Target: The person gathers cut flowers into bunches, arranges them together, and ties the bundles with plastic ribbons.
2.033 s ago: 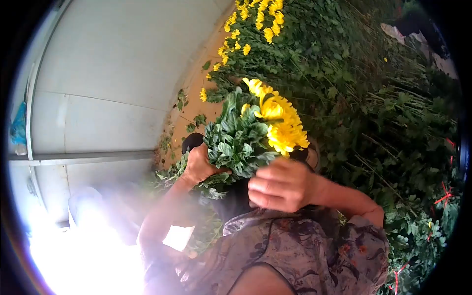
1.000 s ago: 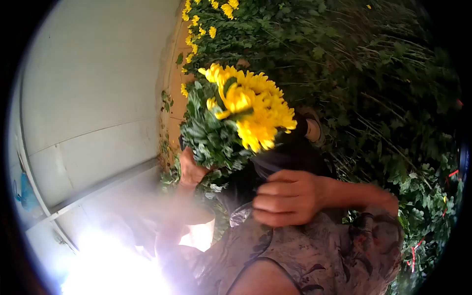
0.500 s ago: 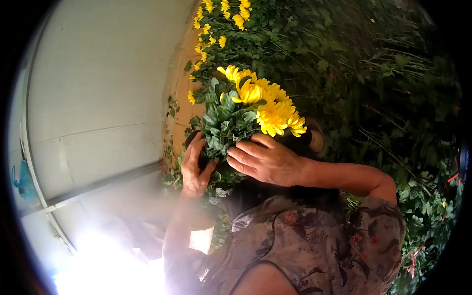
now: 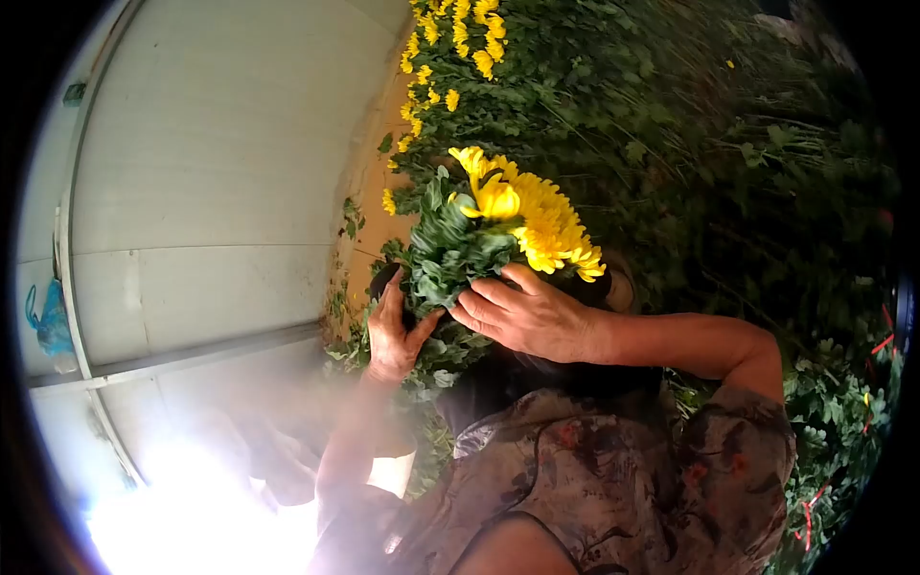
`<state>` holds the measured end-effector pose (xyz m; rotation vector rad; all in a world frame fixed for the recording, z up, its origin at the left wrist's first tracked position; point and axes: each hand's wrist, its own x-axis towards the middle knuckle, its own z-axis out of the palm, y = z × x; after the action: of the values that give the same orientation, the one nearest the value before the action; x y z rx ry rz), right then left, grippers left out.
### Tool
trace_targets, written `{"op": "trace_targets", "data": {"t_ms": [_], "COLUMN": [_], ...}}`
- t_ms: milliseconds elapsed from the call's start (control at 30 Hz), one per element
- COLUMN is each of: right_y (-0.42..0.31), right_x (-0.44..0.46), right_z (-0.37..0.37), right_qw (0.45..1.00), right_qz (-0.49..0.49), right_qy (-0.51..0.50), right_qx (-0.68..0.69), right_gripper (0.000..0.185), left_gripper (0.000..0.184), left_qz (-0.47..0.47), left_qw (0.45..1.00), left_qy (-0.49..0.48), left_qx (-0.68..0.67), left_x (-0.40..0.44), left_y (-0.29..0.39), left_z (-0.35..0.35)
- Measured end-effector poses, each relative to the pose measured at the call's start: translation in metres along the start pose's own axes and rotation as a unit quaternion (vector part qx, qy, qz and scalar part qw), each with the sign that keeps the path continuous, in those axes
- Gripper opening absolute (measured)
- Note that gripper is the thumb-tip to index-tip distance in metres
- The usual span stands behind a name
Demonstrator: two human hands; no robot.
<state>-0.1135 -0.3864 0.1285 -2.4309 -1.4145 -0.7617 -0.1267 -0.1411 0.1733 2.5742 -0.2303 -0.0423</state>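
Note:
A bunch of yellow chrysanthemums (image 4: 551,225) is held in front of my body, its blooms toward the upper right and its dark green leaves (image 4: 460,251) below and to the left. My left hand (image 4: 393,337) grips the bunch from the lower left, thumb and fingers curved around the leafy part. Over the near side of the leaves, just under the blooms, my right hand (image 4: 532,318) is wrapped with its fingers bent. The stems lower down are hidden behind my hands and forearms.
Many cut chrysanthemum stems (image 4: 671,153) lie piled across the right and far side. More yellow blooms (image 4: 484,43) line the far edge of that pile. A pale panel wall (image 4: 220,192) rises on the left, with a blue plastic bag (image 4: 53,321) on it. Red ties (image 4: 810,517) show at lower right.
The whole view has shifted a little, so the wall, flowers and hands appear slightly farther right and lower. Both hands keep hold of the bunch, which has turned slightly.

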Motion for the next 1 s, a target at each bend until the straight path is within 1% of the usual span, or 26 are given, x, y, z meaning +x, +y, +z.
{"op": "trace_targets", "data": {"t_ms": [33,67,133,167,200,233,300,333,367,400,433,467,500,567,600,633,667,700,767,800,833,867,900,967,1000], "right_y": [-0.001,-0.002,-0.001,0.000,0.001,0.002,0.002,0.002,0.003,0.004,0.005,0.006,0.007,0.009,0.011,0.012,0.013,0.012,0.011,0.011,0.011,0.011,0.012,0.013,0.009], "right_x": [-0.003,-0.004,-0.006,-0.007,-0.009,-0.009,-0.009,-0.006,-0.004,-0.001,0.001,0.003,0.004,0.004,0.005,0.006,0.007,0.008,0.005,0.004,0.003,0.003,0.003,0.003,0.004], "right_z": [-0.001,-0.001,-0.001,-0.002,-0.003,-0.002,0.003,0.003,0.001,-0.001,-0.003,-0.004,-0.002,0.003,0.001,-0.001,-0.004,-0.005,-0.002,-0.003,-0.003,-0.002,-0.001,0.003,0.011], "right_qw": [1.000,1.000,0.999,0.999,0.999,0.999,0.999,0.998,0.997,0.997,0.997,0.997,0.997,0.994,0.994,0.994,0.996,0.998,0.998,0.999,0.998,0.998,0.998,0.995,0.987], "right_qz": [0.002,0.013,0.034,0.034,0.032,0.027,0.033,0.038,0.044,0.040,0.026,0.013,0.012,-0.028,-0.038,-0.037,-0.033,-0.028,-0.018,-0.025,-0.034,-0.025,-0.024,-0.032,0.003], "right_qy": [-0.002,-0.005,-0.003,-0.002,-0.012,-0.021,0.023,0.028,0.032,0.033,0.033,0.032,0.032,0.080,0.079,0.076,0.065,0.054,0.034,0.003,-0.027,-0.022,-0.023,-0.009,0.084], "right_qx": [0.000,0.002,0.006,0.005,0.006,0.008,0.018,0.041,0.062,0.062,0.069,0.076,0.074,0.069,0.064,0.064,0.050,0.036,0.046,0.045,0.046,0.057,0.058,0.099,0.139], "right_gripper": [0.042,0.042,0.040,0.040,0.040,0.039,0.037,0.035,0.033,0.033,0.032,0.031,0.031,0.033,0.035,0.035,0.035,0.036,0.036,0.035,0.034,0.041,0.041,0.029,0.027], "left_gripper": [0.046,0.046,0.040,0.040,0.034,0.032,0.028,0.027,0.026,0.026,0.026,0.026,0.026,0.025,0.025,0.025,0.024,0.024,0.026,0.033,0.033,0.036,0.038,0.035,0.031], "left_qz": [0.008,0.010,-0.008,-0.007,0.048,0.072,0.120,0.216,0.307,0.321,0.320,0.264,0.276,0.301,0.170,0.034,0.054,0.054,0.042,0.052,0.052,0.090,0.128,0.125,0.116], "left_qw": [1.000,1.000,0.988,0.989,0.989,0.988,0.985,0.970,0.928,0.913,0.913,0.951,0.950,0.946,0.980,0.984,0.983,0.982,0.989,0.989,0.988,0.991,0.985,0.985,0.982], "left_qy": [0.010,0.010,0.046,0.046,0.060,0.064,0.072,0.112,0.148,0.171,0.173,0.140,0.131,0.112,0.078,0.040,0.030,0.026,-0.023,-0.043,-0.046,-0.081,-0.114,-0.118,-0.149], "left_qx": [0.027,0.026,-0.144,-0.144,-0.123,-0.117,-0.105,0.022,0.148,0.185,0.186,0.083,0.068,0.039,-0.067,-0.173,-0.175,-0.178,-0.140,-0.131,-0.135,-0.062,0.012,0.008,0.029], "left_x": [-0.001,-0.001,0.001,0.001,0.001,-0.001,-0.007,-0.009,-0.010,-0.010,-0.010,-0.009,-0.009,-0.007,-0.008,-0.009,-0.006,-0.006,-0.009,-0.006,-0.002,0.005,0.011,0.020,0.025], "left_y": [-0.002,-0.007,-0.016,-0.017,-0.014,-0.024,-0.043,-0.052,-0.058,-0.055,-0.051,-0.044,-0.044,-0.044,-0.030,-0.019,-0.013,-0.012,-0.012,-0.011,-0.002,0.011,0.018,0.019,0.020], "left_z": [0.004,0.007,0.007,0.004,0.000,-0.003,-0.008,-0.011,-0.012,-0.011,-0.010,-0.009,-0.010,-0.011,-0.012,-0.014,-0.016,-0.018,-0.021,-0.027,-0.035,-0.045,-0.050,-0.050,-0.050]}}
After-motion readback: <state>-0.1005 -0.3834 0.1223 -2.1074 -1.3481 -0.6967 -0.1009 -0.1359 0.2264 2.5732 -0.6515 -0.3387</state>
